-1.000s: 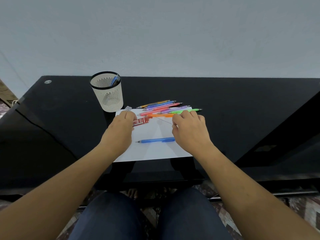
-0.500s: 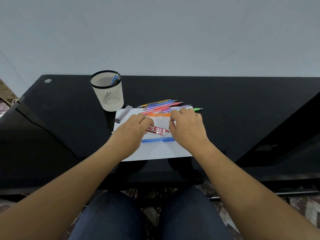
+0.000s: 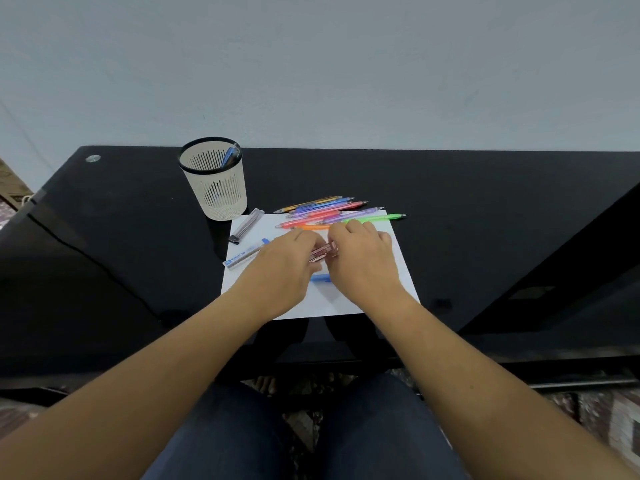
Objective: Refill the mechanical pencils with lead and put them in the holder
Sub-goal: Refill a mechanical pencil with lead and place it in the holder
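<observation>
Both hands meet over a white paper sheet [image 3: 349, 303] on the black desk. My left hand [image 3: 284, 268] and my right hand [image 3: 360, 261] together grip a red lead case [image 3: 323, 253] between their fingertips. A blue mechanical pencil [image 3: 320, 278] lies on the sheet under the hands, mostly hidden. Several coloured mechanical pencils [image 3: 329, 211] lie in a fan at the sheet's far edge. The cream mesh holder [image 3: 216, 188] stands at the far left with one blue pencil [image 3: 228, 156] inside.
A clear lead case with a blue cap [image 3: 244, 256] lies on the sheet's left edge. A grey lead case [image 3: 246, 226] lies between it and the holder. The black desk [image 3: 485, 237] stretches wide on both sides; my knees show below its front edge.
My left hand carried the red lead case from the sheet's left side to the middle. My right hand closed in and now grips its other end. The clear blue-capped case is uncovered.
</observation>
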`<action>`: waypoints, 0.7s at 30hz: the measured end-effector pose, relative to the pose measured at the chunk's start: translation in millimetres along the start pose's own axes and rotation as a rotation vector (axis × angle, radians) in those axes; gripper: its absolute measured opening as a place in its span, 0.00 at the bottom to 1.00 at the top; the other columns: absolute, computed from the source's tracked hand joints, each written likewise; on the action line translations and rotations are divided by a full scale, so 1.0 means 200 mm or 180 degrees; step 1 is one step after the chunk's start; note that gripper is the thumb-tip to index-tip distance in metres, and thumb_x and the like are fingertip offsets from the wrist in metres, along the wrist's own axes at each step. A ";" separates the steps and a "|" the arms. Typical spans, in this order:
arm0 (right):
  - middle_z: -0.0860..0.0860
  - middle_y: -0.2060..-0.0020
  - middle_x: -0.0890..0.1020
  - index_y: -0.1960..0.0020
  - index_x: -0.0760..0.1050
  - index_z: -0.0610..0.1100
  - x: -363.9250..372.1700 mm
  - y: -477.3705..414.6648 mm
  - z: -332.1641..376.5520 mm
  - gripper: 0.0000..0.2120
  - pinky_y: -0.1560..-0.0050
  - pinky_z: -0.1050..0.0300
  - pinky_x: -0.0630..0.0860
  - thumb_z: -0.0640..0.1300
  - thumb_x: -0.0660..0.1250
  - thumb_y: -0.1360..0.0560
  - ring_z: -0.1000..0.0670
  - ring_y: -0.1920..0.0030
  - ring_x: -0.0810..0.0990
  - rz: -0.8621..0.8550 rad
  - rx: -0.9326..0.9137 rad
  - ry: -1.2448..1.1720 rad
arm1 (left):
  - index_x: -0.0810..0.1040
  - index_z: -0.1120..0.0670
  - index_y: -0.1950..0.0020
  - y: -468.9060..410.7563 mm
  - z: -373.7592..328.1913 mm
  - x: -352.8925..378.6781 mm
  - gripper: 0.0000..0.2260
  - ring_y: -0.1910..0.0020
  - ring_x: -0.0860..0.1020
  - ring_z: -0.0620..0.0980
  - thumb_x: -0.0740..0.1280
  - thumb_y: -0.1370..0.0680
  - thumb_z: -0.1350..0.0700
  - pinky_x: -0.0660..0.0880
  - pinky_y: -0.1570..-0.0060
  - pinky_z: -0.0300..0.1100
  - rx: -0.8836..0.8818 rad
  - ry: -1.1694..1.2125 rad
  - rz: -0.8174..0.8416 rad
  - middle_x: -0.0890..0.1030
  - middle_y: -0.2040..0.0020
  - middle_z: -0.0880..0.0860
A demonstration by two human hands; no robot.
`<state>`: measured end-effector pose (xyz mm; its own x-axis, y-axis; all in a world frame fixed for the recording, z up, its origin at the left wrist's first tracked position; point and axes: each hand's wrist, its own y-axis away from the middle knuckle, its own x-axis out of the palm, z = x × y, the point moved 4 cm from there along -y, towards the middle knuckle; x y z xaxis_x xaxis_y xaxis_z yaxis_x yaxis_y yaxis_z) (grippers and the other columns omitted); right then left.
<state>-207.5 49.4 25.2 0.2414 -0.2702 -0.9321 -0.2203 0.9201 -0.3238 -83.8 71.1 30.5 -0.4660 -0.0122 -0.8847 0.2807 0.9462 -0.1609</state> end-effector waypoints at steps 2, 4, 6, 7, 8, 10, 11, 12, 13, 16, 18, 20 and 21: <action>0.48 0.55 0.77 0.50 0.74 0.45 0.01 0.00 0.00 0.05 0.55 0.53 0.62 0.42 0.63 0.25 0.46 0.53 0.73 -0.0091 0.0105 0.0063 | 0.72 0.55 0.36 -0.03 -0.01 -0.01 0.14 0.43 0.74 0.51 0.66 0.22 0.59 0.72 0.44 0.44 0.0018 -0.0197 -0.0076 0.76 0.40 0.54; 0.49 0.52 0.77 0.48 0.74 0.47 -0.01 -0.02 -0.04 0.07 0.50 0.51 0.65 0.44 0.63 0.25 0.47 0.50 0.73 -0.0142 0.0219 0.0298 | 0.70 0.55 0.36 -0.05 0.03 -0.03 0.15 0.44 0.73 0.51 0.66 0.22 0.60 0.74 0.46 0.45 -0.0155 -0.0480 -0.0018 0.74 0.40 0.54; 0.49 0.48 0.76 0.44 0.73 0.48 -0.03 -0.04 -0.10 0.09 0.46 0.49 0.68 0.47 0.62 0.23 0.48 0.46 0.73 -0.0092 0.0282 0.0465 | 0.69 0.54 0.37 -0.04 0.09 -0.04 0.16 0.46 0.73 0.50 0.67 0.23 0.62 0.75 0.49 0.45 -0.0323 -0.0734 0.0019 0.74 0.41 0.53; 0.49 0.46 0.76 0.43 0.73 0.49 -0.03 -0.04 -0.13 0.10 0.44 0.49 0.68 0.49 0.61 0.23 0.48 0.44 0.73 -0.0044 0.0276 0.0502 | 0.69 0.54 0.38 -0.04 0.12 -0.05 0.16 0.48 0.72 0.49 0.67 0.24 0.63 0.75 0.52 0.44 -0.0404 -0.0835 0.0017 0.73 0.42 0.53; 0.50 0.45 0.76 0.42 0.72 0.50 -0.04 -0.04 -0.14 0.11 0.43 0.48 0.69 0.50 0.61 0.22 0.48 0.43 0.73 0.0001 0.0246 0.0521 | 0.70 0.55 0.39 -0.03 0.15 -0.05 0.15 0.50 0.72 0.49 0.67 0.24 0.63 0.74 0.54 0.44 -0.0499 -0.0923 0.0020 0.73 0.43 0.53; 0.50 0.44 0.76 0.41 0.72 0.50 -0.05 -0.04 -0.15 0.11 0.41 0.48 0.69 0.51 0.61 0.22 0.49 0.43 0.73 0.0075 0.0170 0.0552 | 0.70 0.54 0.40 -0.02 0.19 -0.06 0.15 0.54 0.70 0.48 0.67 0.24 0.63 0.72 0.57 0.42 -0.0716 -0.1067 0.0088 0.74 0.44 0.53; 0.50 0.44 0.76 0.41 0.72 0.50 -0.05 -0.04 -0.15 0.11 0.41 0.48 0.69 0.51 0.60 0.22 0.49 0.43 0.73 0.0100 0.0141 0.0569 | 0.70 0.54 0.40 -0.01 0.21 -0.05 0.15 0.54 0.70 0.48 0.67 0.25 0.63 0.72 0.57 0.42 -0.0793 -0.1131 0.0141 0.74 0.44 0.53; 0.50 0.44 0.76 0.41 0.72 0.50 -0.05 -0.04 -0.16 0.11 0.41 0.48 0.69 0.51 0.60 0.22 0.49 0.43 0.73 0.0112 0.0120 0.0582 | 0.69 0.54 0.39 -0.01 0.22 -0.04 0.16 0.52 0.71 0.48 0.67 0.25 0.63 0.72 0.56 0.42 -0.0833 -0.1190 0.0200 0.73 0.44 0.53; 0.50 0.44 0.76 0.41 0.72 0.51 -0.05 -0.03 -0.16 0.11 0.41 0.48 0.69 0.51 0.60 0.21 0.49 0.43 0.73 0.0121 0.0097 0.0585 | 0.69 0.54 0.38 0.00 0.23 -0.03 0.17 0.50 0.72 0.49 0.68 0.25 0.63 0.72 0.56 0.42 -0.0844 -0.1245 0.0237 0.73 0.43 0.53; 0.50 0.46 0.77 0.43 0.73 0.51 -0.04 -0.02 -0.15 0.09 0.41 0.48 0.69 0.51 0.60 0.21 0.49 0.44 0.73 0.0130 0.0028 0.0576 | 0.68 0.54 0.36 0.00 0.26 -0.01 0.19 0.46 0.73 0.50 0.68 0.25 0.63 0.72 0.56 0.42 -0.0876 -0.1388 0.0298 0.72 0.42 0.53; 0.50 0.47 0.77 0.44 0.73 0.51 -0.05 -0.01 -0.15 0.08 0.41 0.48 0.69 0.50 0.60 0.21 0.49 0.45 0.73 0.0114 -0.0007 0.0523 | 0.68 0.54 0.35 0.00 0.27 0.00 0.19 0.45 0.72 0.50 0.67 0.24 0.62 0.72 0.54 0.41 -0.0909 -0.1393 0.0342 0.72 0.41 0.54; 0.51 0.48 0.77 0.45 0.74 0.51 -0.05 -0.01 -0.15 0.08 0.41 0.48 0.68 0.50 0.59 0.21 0.50 0.46 0.73 0.0147 -0.0064 0.0471 | 0.68 0.54 0.35 -0.01 0.27 0.00 0.19 0.43 0.72 0.50 0.66 0.24 0.63 0.73 0.51 0.42 -0.0892 -0.1339 0.0314 0.72 0.40 0.54; 0.52 0.47 0.77 0.45 0.73 0.51 -0.05 -0.01 -0.14 0.08 0.41 0.48 0.68 0.50 0.58 0.21 0.50 0.46 0.73 0.0188 -0.0105 0.0465 | 0.68 0.54 0.34 -0.01 0.27 0.00 0.19 0.43 0.72 0.50 0.66 0.24 0.62 0.74 0.50 0.43 -0.0848 -0.1300 0.0261 0.72 0.39 0.53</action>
<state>-237.1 42.9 30.2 0.0875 -0.2565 -0.9626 -0.2615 0.9265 -0.2707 -39.0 52.2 7.8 -0.0694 -0.0096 -0.9975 0.0535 0.9985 -0.0133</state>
